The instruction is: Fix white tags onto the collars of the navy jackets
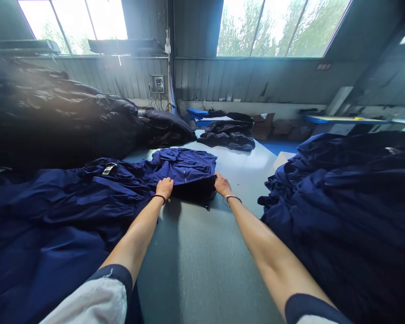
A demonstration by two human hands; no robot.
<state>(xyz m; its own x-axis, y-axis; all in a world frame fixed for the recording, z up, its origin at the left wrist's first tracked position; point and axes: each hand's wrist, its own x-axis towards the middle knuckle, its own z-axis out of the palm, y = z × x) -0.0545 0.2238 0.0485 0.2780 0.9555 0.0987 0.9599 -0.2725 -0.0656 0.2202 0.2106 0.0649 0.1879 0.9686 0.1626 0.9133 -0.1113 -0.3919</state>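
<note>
Both arms reach forward over a pale table (pixel 202 261). A navy blue garment (pixel 189 164) lies at its middle, its near edge lifted and stretched between my hands, with a black underside showing below. My left hand (pixel 164 188) is closed on the left end of that edge. At the right corner, my right hand (pixel 222 184) pinches the cloth, fingers pressed together. A dark bead bracelet circles the left wrist and a silver bangle (pixel 232 198) the right. The fingertips are partly hidden by the fabric.
Navy garments (pixel 70 216) are heaped on the left, touching the held one. Another navy pile (pixel 344 202) stands at the right. Behind are a large black pile (pixel 54 112) and a smaller dark stack (pixel 227 134). Cardboard boxes (pixel 263 126) sit beyond the table.
</note>
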